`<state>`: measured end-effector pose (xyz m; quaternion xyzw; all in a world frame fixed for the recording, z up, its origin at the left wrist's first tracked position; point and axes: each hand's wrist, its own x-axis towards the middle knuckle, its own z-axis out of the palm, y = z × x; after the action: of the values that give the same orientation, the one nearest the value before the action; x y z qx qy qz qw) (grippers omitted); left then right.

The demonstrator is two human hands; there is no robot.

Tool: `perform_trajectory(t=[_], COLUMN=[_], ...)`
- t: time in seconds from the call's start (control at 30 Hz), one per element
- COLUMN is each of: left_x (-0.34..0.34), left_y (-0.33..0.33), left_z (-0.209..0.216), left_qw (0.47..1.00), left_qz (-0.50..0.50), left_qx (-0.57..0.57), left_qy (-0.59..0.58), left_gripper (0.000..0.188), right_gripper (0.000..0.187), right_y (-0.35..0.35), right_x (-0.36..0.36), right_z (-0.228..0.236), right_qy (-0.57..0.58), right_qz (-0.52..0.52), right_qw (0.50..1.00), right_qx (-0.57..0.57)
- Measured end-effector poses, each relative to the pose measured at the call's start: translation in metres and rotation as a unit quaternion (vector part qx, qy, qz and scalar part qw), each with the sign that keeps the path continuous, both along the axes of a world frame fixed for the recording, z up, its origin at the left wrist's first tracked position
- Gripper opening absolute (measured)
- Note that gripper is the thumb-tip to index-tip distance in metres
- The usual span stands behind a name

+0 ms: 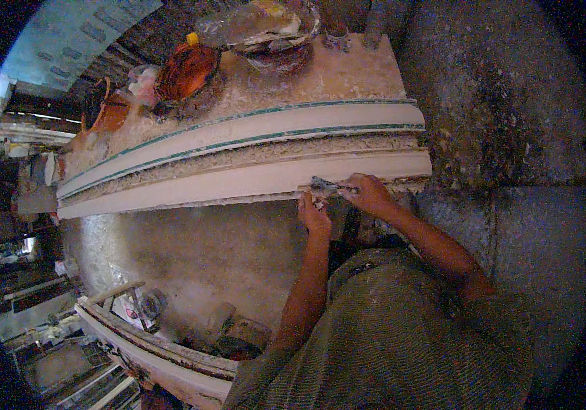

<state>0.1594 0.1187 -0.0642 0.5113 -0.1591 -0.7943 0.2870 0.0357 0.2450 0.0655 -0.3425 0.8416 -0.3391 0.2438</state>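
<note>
Along the near edge of the bench lies a long cream-white moulding point(252, 181), its surface smooth and pale. My right hand point(369, 196) is closed around the handle of a small grey hand tool point(323, 183) that looks like a putty knife or scraper. The tool's head rests at or just above the moulding's near edge; contact is hard to make out. Beside it, my left hand point(315, 213) is closed at that same edge, close to the tool's tip. Some whitish stuff shows at its fingers, too small to name.
Behind lies a second moulding point(238, 130) with green edge strips. An orange-brown bowl point(187, 72) and a round basin point(282, 58) with plastic stand at the back of the worktable point(358, 75). Another long piece point(170, 352) rests at lower left. A stained wall point(498, 123) is at right.
</note>
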Motion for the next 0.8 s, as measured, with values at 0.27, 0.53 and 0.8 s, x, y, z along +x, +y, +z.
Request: perform_trajectory(t=[0.27, 0.53, 0.8], left_x=[0.011, 0.027, 0.028], left_y=[-0.012, -0.009, 0.032], left_z=[-0.009, -0.04, -0.025], left_qw=[0.979, 0.983, 0.963], left_qz=[-0.095, -0.087, -0.205], left_qx=[-0.145, -0.14, 0.043], left_qy=[-0.109, -0.078, 0.17], left_gripper=[0.03, 0.021, 0.021], right_gripper=[0.033, 0.034, 0.036], right_y=[0.031, 0.083, 0.17], right_x=[-0.011, -0.027, -0.059], right_z=[-0.002, 0.003, -0.002], right_qy=[0.113, 0.027, 0.1], right_qz=[-0.068, -0.135, -0.003], right_qw=[0.991, 0.989, 0.993], right_qx=[-0.027, 0.058, 0.064])
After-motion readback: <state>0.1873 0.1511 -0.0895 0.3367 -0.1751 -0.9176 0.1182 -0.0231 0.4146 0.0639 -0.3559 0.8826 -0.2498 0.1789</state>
